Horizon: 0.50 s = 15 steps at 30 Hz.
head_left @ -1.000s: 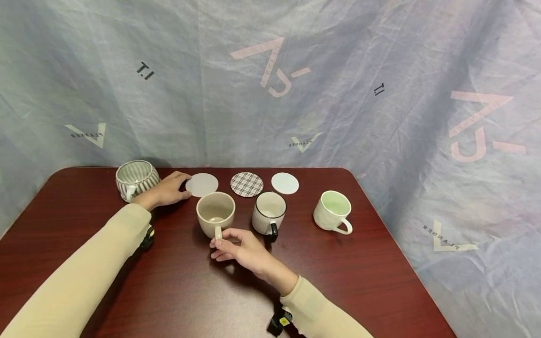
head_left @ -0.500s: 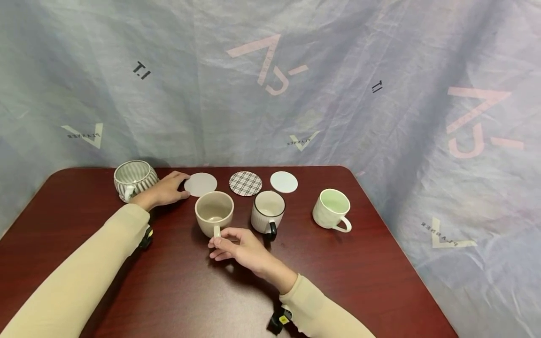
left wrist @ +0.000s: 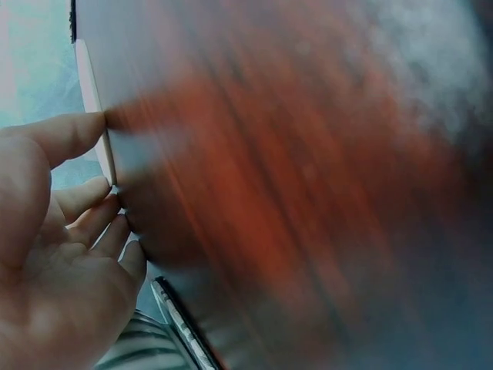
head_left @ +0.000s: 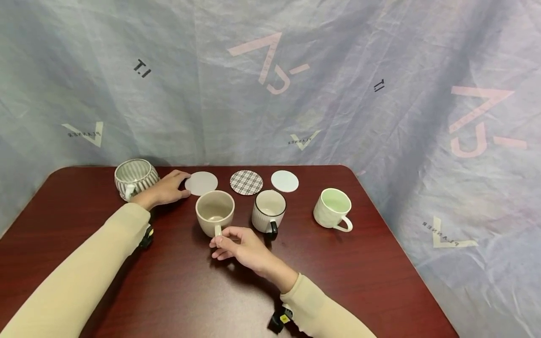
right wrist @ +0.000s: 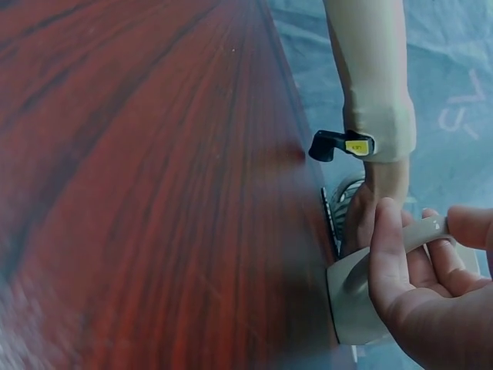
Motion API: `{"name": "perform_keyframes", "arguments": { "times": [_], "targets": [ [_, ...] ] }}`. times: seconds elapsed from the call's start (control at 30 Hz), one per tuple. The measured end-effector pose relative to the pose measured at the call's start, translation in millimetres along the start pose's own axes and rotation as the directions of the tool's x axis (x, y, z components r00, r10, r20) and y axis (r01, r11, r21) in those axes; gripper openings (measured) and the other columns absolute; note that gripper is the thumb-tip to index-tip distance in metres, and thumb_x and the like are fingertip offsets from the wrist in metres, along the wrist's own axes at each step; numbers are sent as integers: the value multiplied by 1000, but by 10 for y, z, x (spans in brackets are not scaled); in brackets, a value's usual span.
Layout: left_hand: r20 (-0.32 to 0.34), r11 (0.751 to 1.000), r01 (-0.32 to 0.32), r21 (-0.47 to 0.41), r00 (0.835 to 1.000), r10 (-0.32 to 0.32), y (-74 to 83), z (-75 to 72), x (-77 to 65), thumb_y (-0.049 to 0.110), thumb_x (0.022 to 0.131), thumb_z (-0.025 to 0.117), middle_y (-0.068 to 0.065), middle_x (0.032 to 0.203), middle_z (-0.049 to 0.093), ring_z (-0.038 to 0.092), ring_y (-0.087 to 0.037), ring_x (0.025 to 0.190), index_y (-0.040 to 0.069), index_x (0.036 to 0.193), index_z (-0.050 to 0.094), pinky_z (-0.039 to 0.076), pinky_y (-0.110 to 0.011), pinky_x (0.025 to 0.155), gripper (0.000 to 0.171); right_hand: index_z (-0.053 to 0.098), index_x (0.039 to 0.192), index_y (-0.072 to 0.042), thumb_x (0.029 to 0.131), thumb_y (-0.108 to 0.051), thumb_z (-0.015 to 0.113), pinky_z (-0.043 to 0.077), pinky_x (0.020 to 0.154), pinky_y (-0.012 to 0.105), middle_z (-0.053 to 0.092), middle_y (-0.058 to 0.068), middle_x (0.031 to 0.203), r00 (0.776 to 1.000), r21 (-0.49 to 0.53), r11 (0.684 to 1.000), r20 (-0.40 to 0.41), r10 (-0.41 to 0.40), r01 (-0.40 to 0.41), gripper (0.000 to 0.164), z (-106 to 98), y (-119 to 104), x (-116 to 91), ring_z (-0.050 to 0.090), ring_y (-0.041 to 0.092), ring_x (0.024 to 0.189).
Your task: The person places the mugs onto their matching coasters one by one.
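Observation:
My left hand lies at the left edge of a plain pale round coaster, thumb and index finger set against its rim. In the left wrist view the thumb and finger tips meet the thin edge of this coaster. My right hand pinches the handle of a beige mug, which stands upright just in front of that coaster. In the right wrist view, thumb and fingers close around the curved handle, and the mug body is partly hidden behind them.
A striped grey-green mug stands behind my left wrist. Right of the beige mug are a ribbed white mug with a black handle and a pale green mug. A plaid coaster and a white coaster lie along the back edge.
The head view shifts slightly. Both hands, the mugs and the coasters keep their places.

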<state>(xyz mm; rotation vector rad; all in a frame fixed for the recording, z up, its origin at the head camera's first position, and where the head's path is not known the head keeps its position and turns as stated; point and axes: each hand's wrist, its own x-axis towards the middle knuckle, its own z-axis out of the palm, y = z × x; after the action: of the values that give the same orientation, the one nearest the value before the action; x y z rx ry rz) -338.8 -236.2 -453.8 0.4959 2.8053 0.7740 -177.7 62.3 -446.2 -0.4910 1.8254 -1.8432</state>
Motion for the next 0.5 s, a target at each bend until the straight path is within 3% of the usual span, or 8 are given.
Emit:
{"name": "perform_keyframes", "arguments": {
  "times": [0.5],
  "targets": [
    [-5, 1000, 8, -15, 1000, -8, 4, 25, -32, 23, 105, 64, -34, 159, 31, 32, -54, 148, -9, 157, 39, 30, -70, 119, 65, 62, 119, 16, 110, -9, 58, 63, 86, 32, 68, 37, 122, 1000, 15, 1000, 7, -9, 9, 27, 18, 0, -1, 74, 11, 88]
  ]
}}
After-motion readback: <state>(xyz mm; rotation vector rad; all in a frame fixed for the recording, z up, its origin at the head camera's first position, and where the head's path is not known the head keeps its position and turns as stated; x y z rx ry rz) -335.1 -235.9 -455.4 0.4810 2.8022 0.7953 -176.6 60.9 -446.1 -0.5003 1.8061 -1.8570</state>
